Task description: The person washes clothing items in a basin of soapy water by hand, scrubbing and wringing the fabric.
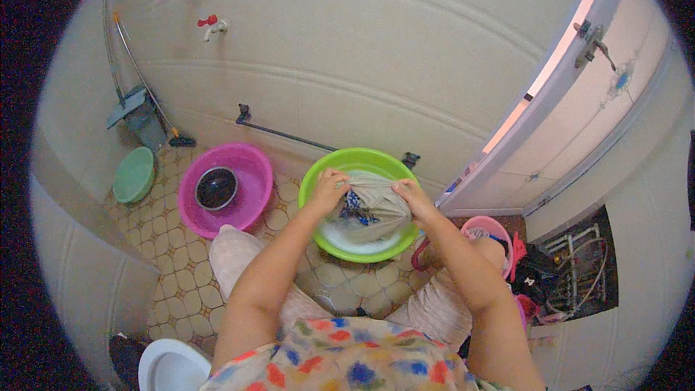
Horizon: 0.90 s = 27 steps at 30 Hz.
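Observation:
A wet grey cloth (376,206) with a blue patterned part hangs stretched over a bright green basin (318,174) that holds soapy water. My left hand (329,187) grips the cloth's upper left edge. My right hand (411,195) grips its upper right edge. Both hands hold the cloth up above the suds, inside the basin's rim. My knees flank the basin on the tiled floor.
A pink basin (253,188) with a dark metal bowl (216,187) inside stands left of the green one. A green lid (134,175) and a dustpan (137,112) lean at the far left wall. A small pink bucket (492,230) sits right. Tap (211,26) on wall; door (579,65) ajar right.

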### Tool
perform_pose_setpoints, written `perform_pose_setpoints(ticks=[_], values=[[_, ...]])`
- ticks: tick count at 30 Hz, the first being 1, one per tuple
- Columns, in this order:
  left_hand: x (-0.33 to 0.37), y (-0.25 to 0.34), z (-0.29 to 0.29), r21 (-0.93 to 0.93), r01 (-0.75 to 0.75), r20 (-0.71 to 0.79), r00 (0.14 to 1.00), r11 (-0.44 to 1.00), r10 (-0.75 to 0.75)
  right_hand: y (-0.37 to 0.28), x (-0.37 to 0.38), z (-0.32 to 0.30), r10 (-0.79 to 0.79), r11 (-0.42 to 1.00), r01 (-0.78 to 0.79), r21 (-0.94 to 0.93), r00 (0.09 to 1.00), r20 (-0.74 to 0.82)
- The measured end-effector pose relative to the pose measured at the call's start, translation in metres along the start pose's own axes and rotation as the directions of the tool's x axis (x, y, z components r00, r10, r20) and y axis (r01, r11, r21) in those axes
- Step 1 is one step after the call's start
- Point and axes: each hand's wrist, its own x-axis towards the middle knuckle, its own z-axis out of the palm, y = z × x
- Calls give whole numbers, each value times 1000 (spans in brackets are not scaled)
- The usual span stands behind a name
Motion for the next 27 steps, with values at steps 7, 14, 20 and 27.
perform_pose_setpoints(ticks=[7, 14, 20, 27], values=[[4, -33, 15, -291, 311, 24, 948, 905, -318, 5, 40, -4, -95, 995, 83, 62, 972, 215], [18, -36, 34, -176, 310, -9, 949, 934, -316, 43, 85, 1, 7, 946, -1, -325, 1000, 18], [16, -76, 70, 303, 287, 144, 929, 909, -342, 61, 95, 22, -122, 671, 72, -738, 992, -14], [24, -106, 110, -556, 690, 241, 667, 464, -704, 123, 133, 25, -135, 524, 69, -849, 991, -3]])
